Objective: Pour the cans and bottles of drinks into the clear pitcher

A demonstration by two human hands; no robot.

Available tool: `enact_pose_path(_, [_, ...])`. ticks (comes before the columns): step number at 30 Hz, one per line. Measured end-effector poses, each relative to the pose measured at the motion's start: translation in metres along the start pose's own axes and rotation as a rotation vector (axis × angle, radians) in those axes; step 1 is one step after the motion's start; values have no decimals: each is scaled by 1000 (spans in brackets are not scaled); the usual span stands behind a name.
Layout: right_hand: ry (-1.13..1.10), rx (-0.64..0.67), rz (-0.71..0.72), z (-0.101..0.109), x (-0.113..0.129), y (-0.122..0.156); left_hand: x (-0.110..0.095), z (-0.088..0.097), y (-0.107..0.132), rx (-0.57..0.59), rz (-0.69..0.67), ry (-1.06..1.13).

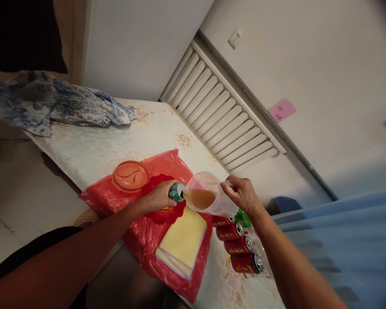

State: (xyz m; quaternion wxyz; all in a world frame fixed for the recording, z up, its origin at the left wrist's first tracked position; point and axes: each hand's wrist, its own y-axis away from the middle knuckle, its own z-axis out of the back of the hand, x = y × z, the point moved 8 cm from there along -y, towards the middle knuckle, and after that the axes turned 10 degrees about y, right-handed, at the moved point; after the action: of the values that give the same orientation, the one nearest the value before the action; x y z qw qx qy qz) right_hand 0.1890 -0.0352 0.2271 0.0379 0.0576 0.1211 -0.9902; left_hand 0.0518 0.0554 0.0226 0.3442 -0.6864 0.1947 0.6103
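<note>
My left hand (159,196) grips a green drink can (176,192), tipped so that its opening meets the mouth of a translucent plastic jug (223,199). Amber liquid (202,199) runs from the can and lies inside the jug. The jug is tilted toward the can, and my right hand (242,193) is closed around its handle. Under the can and my left hand sits a red scalloped dish (179,213), partly covered. A folded yellow cloth (183,240) with a purple edge lies below the jug, on a red plastic sheet (144,240).
An orange round bowl (130,176) stands on the sheet's left side. Several dark red cans (236,245) lie in a row at the right, near a green item (243,218). A blue-white cloth (80,105) lies at the table's far left; a radiator (225,107) runs along the wall.
</note>
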Motion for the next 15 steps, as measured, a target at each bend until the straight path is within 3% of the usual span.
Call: enact_pose_path(15, [41, -3, -15, 8, -4, 0, 0, 0, -1, 0, 7, 1])
